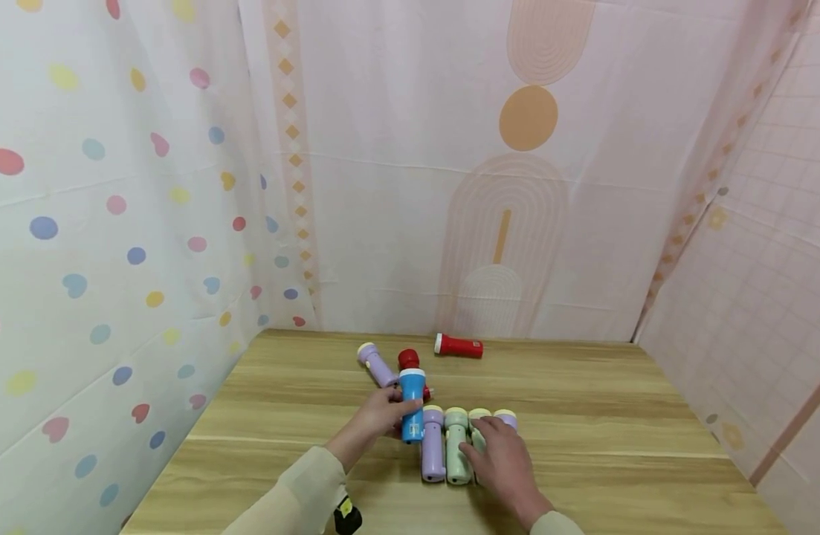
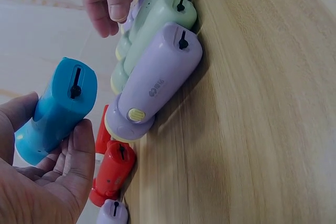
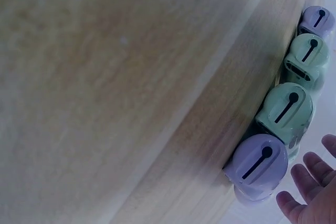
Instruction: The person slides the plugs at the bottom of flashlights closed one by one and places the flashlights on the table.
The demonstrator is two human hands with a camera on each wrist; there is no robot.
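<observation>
My left hand (image 1: pixel 378 417) holds a blue flashlight (image 1: pixel 412 397) with a white rim, thumb on one side and fingers on the other, lifted off the table in the left wrist view. To its right lies a side-by-side row: a purple flashlight (image 1: pixel 433 453), a green flashlight (image 1: pixel 458 455), a second green flashlight (image 1: pixel 479 413) and another purple flashlight (image 1: pixel 506 417). My right hand (image 1: pixel 505 459) is over the row's right part, covering much of the last two. Its fingers (image 3: pixel 304 182) look loosely bent and hold nothing in the right wrist view; contact is unclear.
Farther back on the wooden table (image 1: pixel 604 416) lie a purple flashlight (image 1: pixel 379 367) and a red flashlight (image 1: pixel 408 359), the red one partly hidden behind the blue. Another red flashlight (image 1: pixel 459 346) lies near the back edge. Patterned curtains (image 1: pixel 396 186) enclose the table.
</observation>
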